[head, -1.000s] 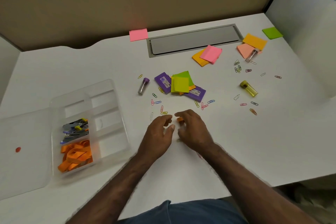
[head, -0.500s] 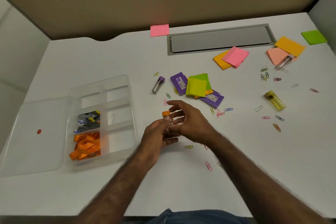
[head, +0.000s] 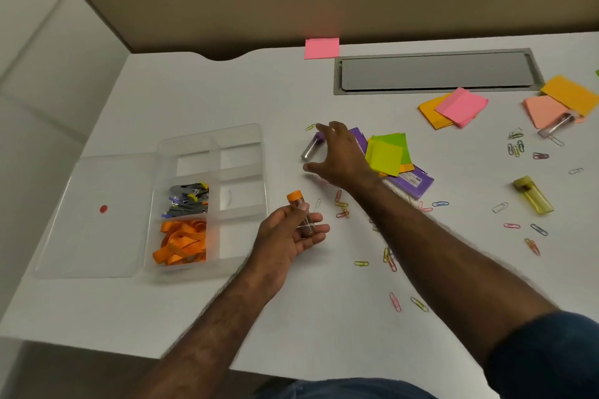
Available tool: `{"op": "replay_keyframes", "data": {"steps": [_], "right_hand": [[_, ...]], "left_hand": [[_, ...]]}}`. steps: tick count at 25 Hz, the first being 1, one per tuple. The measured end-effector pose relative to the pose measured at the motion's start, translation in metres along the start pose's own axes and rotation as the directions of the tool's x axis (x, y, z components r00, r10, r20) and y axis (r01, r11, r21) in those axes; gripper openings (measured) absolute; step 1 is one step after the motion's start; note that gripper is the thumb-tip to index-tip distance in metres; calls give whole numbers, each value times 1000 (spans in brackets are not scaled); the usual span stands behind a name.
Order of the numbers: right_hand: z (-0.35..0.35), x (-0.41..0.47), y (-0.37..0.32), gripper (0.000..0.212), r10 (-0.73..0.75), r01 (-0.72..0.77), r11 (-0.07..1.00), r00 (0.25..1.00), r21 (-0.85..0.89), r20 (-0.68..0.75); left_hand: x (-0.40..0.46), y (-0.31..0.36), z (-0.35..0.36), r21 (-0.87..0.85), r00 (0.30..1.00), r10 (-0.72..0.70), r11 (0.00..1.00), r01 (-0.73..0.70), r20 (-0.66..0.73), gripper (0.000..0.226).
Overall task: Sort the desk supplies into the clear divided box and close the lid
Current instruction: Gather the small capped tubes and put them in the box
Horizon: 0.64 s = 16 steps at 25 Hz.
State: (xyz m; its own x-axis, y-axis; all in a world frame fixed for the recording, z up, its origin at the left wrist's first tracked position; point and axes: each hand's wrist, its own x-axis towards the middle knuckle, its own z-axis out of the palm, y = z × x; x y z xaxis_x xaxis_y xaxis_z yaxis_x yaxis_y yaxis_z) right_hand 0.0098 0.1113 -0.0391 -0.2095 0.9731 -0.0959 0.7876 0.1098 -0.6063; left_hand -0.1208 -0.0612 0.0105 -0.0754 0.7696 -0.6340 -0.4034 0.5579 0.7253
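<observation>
Left hand point(head: 289, 234) holds orange-capped clear vial point(head: 300, 211); right hand point(head: 340, 154) spread over purple-capped vial point(head: 311, 146) beside open clear divided box point(head: 240, 264).

We saw a white tabletop point(head: 194, 81) carrying the clear divided box point(head: 241, 139) at left, lid point(head: 97, 236) open. Sticky notes point(head: 387, 152), paper clips point(head: 342, 206) and capped vials point(head: 311, 147) lay scattered across it.

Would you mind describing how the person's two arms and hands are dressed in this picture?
Both hands are bare: the left hand and the right hand show no gloves, rings or watch. Both forearms are uncovered too. A dark blue sleeve covers the right upper arm, ending near the elbow. The left arm shows no sleeve before it leaves the picture. Dark blue cloth shows at the bottom edge.
</observation>
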Motion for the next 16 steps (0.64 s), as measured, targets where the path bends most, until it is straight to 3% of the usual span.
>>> {"op": "replay_keyframes", "data": {"steps": [3, 7, 16], "right_hand": [[24, 4, -4, 91, -20, 24, 992, 999, -125, 32], [42, -16, -6, 65, -103, 90, 984, 991, -154, -80], [12, -128, -6, 83, -78, 82, 996, 991, 33, -105]], "left_hand": [[-5, 4, -10, 22, 999, 44, 999, -44, 21, 28], [-12, 9, -25, 41, 998, 64, 997, -65, 17, 27], [-18, 6, -30, 69, 997, 75, 995, -76, 12, 12]]}}
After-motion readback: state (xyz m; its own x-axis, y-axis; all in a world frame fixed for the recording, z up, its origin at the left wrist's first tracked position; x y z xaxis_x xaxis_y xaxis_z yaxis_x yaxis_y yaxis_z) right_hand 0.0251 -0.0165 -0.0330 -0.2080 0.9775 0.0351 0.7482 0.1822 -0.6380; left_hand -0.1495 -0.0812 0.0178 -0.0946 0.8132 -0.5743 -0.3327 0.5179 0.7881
